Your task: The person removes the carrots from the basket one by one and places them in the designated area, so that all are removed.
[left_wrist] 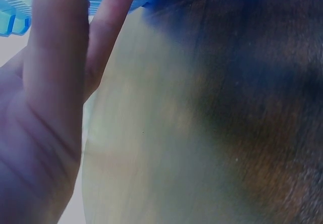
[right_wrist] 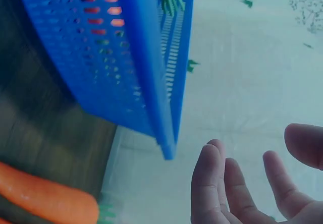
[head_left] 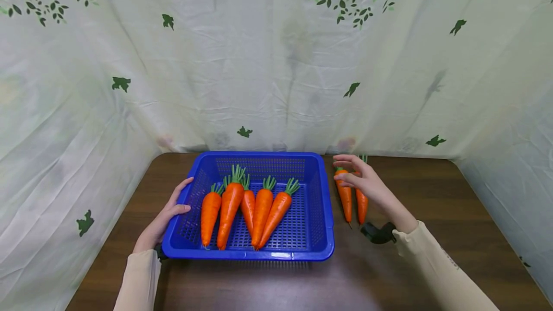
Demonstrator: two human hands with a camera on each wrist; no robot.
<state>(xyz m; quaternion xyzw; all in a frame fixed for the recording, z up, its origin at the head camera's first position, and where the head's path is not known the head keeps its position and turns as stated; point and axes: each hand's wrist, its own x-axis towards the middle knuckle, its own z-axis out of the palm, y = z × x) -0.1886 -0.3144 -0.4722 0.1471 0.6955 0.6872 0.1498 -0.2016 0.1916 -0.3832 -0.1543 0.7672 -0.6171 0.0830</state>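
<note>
Cream sleeves (head_left: pixel 445 268) foremost, blue basket (head_left: pixel 246 255) of carrots (head_left: pixel 232 200) between the hands (head_left: pixel 163 216) (head_left: pixel 363 176).

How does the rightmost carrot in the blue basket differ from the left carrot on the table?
The rightmost carrot lies in the blue basket; the left carrot lies outside, on the table.
The rightmost carrot's tip slants strongly left in the head view; the left carrot's tip leans slightly right.
The rightmost carrot is clear of the right grip, which partly hides the left carrot.
Both are orange with pointed tips.
</note>
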